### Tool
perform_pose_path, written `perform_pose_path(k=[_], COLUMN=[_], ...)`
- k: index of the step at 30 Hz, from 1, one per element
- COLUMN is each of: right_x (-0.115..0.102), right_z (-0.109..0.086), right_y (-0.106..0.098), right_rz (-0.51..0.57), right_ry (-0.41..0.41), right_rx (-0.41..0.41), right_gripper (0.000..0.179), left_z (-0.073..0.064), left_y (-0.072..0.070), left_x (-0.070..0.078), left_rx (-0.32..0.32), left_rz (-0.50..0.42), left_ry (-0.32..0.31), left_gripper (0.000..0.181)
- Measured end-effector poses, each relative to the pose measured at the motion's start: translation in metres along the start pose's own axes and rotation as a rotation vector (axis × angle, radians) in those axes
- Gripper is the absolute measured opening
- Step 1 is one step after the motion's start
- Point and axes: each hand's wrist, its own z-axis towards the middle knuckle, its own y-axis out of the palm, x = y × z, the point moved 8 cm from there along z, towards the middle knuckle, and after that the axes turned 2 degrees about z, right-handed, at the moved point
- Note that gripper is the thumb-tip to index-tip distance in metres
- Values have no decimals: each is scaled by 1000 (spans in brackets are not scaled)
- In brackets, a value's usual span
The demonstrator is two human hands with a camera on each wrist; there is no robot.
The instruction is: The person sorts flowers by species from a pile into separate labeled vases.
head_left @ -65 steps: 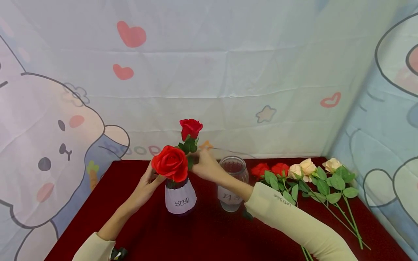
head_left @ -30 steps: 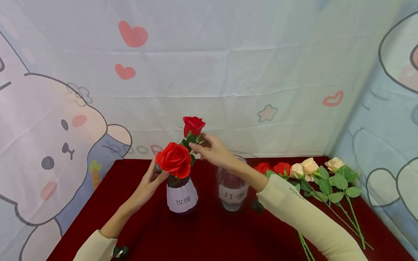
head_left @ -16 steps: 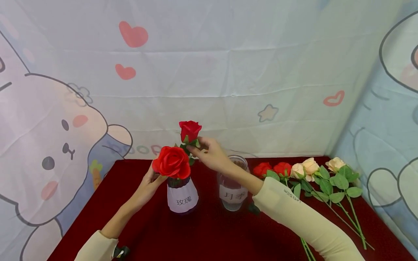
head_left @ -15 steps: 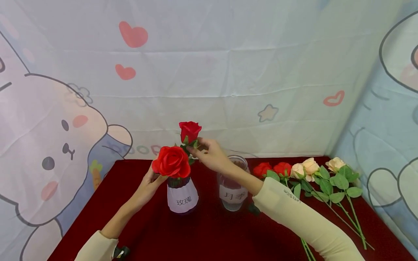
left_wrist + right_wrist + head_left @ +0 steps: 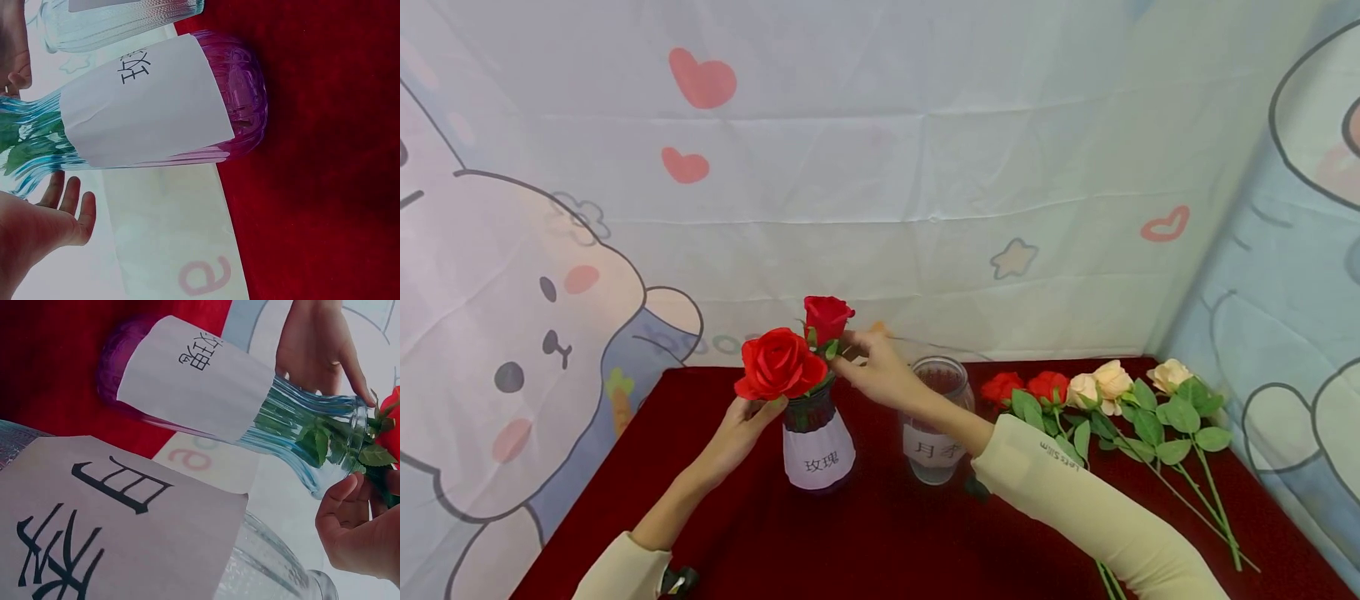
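A ribbed glass vase (image 5: 812, 412), purple at its base with a white paper label, stands on the dark red cloth. Two red roses show above it. The larger red rose (image 5: 782, 364) leans left over the rim, while the smaller red rose (image 5: 827, 318) stands behind it. My left hand (image 5: 737, 433) holds the vase at its neck, thumb by the rim in the right wrist view. Just under the smaller bloom, my right hand (image 5: 880, 372) pinches that rose's stem. Green leaves (image 5: 315, 442) show through the glass neck.
To the right stands a clear glass jar (image 5: 934, 473) with a paper label, partly behind my right forearm. Red roses (image 5: 1048, 388) and cream roses (image 5: 1111, 382) lie on the cloth at the right. A printed curtain (image 5: 880, 167) hangs behind the table.
The smaller rose and my right hand rose, then came down and left toward the vase mouth. The larger rose has tipped left, showing more of the vase neck. My left hand stays at the vase.
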Motion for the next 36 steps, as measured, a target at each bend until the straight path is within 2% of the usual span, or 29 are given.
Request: perform_pose_path(k=[7,12,16,20,25,31,36], right_x=[4,3,5,5,3,2,7], right_z=[-1,0,-1,-7,-17,-33,-50], right_y=[6,7,7,5,-3,-18,-36], right_rz=[3,-24,-7,18,12,-12,-29], right_ry=[17,4,28,83,103,21,61], right_rx=[8,-1,-38,-95,-139,-157,-158], right_gripper=[30,29,29,29,29,24,23], left_z=[-2,-2,-1,-1,-1,-2,-1], left_y=[0,-1,-2,-2,-3,-2,-2], left_x=[0,0,0,-1,-3,-1,-1], left_rx=[3,17,17,21,25,24,16], left_rz=[-3,14,33,54,60,62,73], left_ry=[-21,6,27,7,-32,-35,-35], left_gripper=[54,54,53,53,54,55,55])
